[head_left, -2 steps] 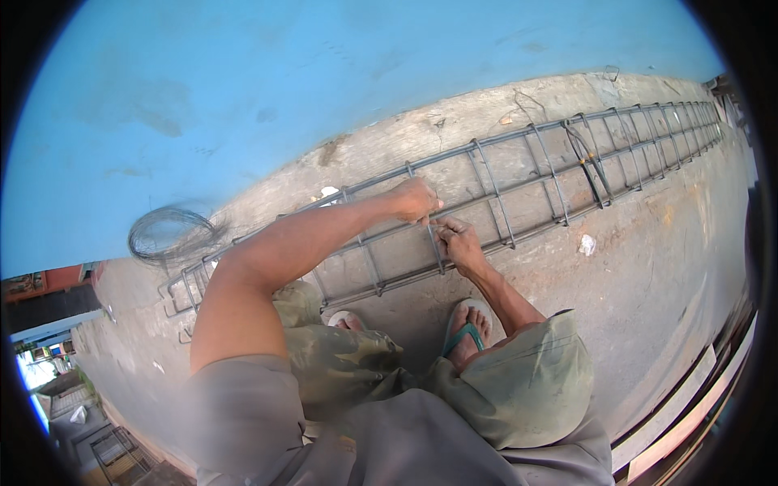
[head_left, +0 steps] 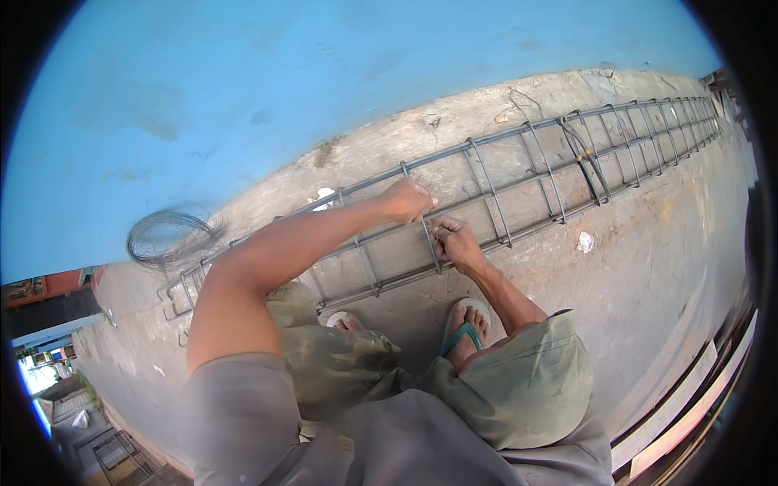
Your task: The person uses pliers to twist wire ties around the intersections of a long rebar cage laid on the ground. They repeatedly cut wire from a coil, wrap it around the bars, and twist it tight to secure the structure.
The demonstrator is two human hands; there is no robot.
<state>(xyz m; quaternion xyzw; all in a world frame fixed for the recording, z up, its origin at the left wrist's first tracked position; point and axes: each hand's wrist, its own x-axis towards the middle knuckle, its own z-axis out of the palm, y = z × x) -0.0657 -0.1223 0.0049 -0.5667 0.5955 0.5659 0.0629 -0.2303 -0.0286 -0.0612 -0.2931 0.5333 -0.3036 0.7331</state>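
Note:
A long rebar cage (head_left: 490,196) of steel bars and square stirrups lies across the concrete in front of my feet. My left hand (head_left: 408,201) is closed at one of its stirrups, over the middle bar, with the arm reaching across the cage. Just right of and below it, my right hand (head_left: 459,243) is closed in a pinch inside the same bay. Whatever the fingertips hold is too small and hidden to make out. Farther right, a pair of pincers (head_left: 593,176) with dark handles rests across the cage.
At left, a loose coil of thin wire (head_left: 168,236) lies by the blue wall (head_left: 267,97). White scraps (head_left: 585,241) lie on the concrete near the cage. Long wooden boards (head_left: 677,421) are at the lower right. My sandalled feet (head_left: 468,328) are close to the cage's near side.
My left hand has turned slightly and moved a little left and up. The right hand stays almost in place, its fingers shifted a little. The whole view has shifted slightly.

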